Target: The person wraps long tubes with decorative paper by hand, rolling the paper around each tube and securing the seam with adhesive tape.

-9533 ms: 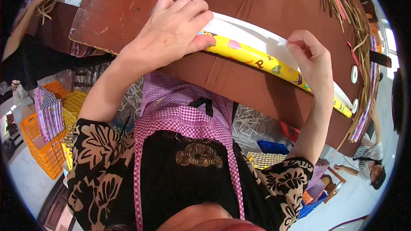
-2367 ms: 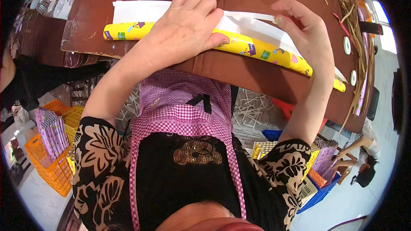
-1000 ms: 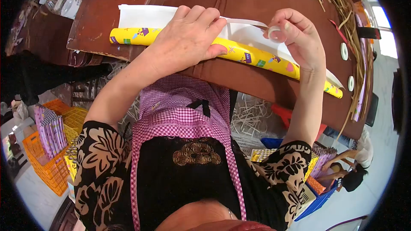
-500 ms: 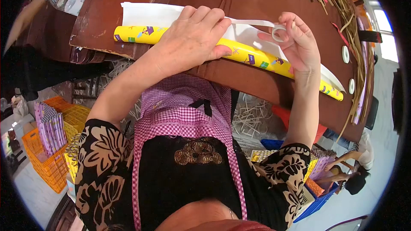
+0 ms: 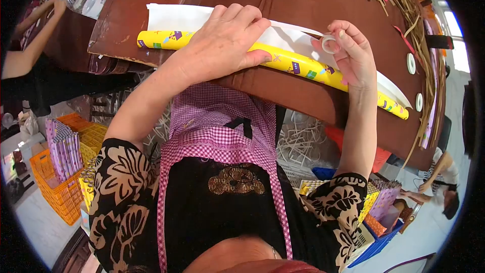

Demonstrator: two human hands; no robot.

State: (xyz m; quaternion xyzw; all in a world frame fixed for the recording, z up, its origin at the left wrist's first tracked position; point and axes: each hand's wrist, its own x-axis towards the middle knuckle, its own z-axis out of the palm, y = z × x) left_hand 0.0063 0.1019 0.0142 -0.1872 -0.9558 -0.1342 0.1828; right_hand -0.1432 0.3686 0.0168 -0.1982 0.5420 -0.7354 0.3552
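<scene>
A roll of yellow wrapping paper [image 5: 298, 67] with small printed figures lies along the table edge, its white underside [image 5: 177, 17] spread out behind it. My left hand [image 5: 225, 45] presses over the roll and the white edge, thumb on the yellow side and fingers curled. In my right hand [image 5: 357, 58], thumb and fingers grip a small roll of tape [image 5: 331, 45]. From it a narrow strip of tape [image 5: 295, 28] stretches to the paper's edge by my left fingers. Part of the yellow roll passes behind my right wrist.
Two white tape rolls [image 5: 410, 63] and a long bunch of brown strips [image 5: 417, 35] lie at the table's right side. At upper left, another person's hand holds a plastic bottle [image 5: 83, 1]. An orange crate [image 5: 53, 187] and a blue crate [image 5: 376, 245] stand below.
My hands keep nearly the same hold on the paper and tape. The view has shifted slightly. At left, another person's arms have come further into view; a person at right has moved.
</scene>
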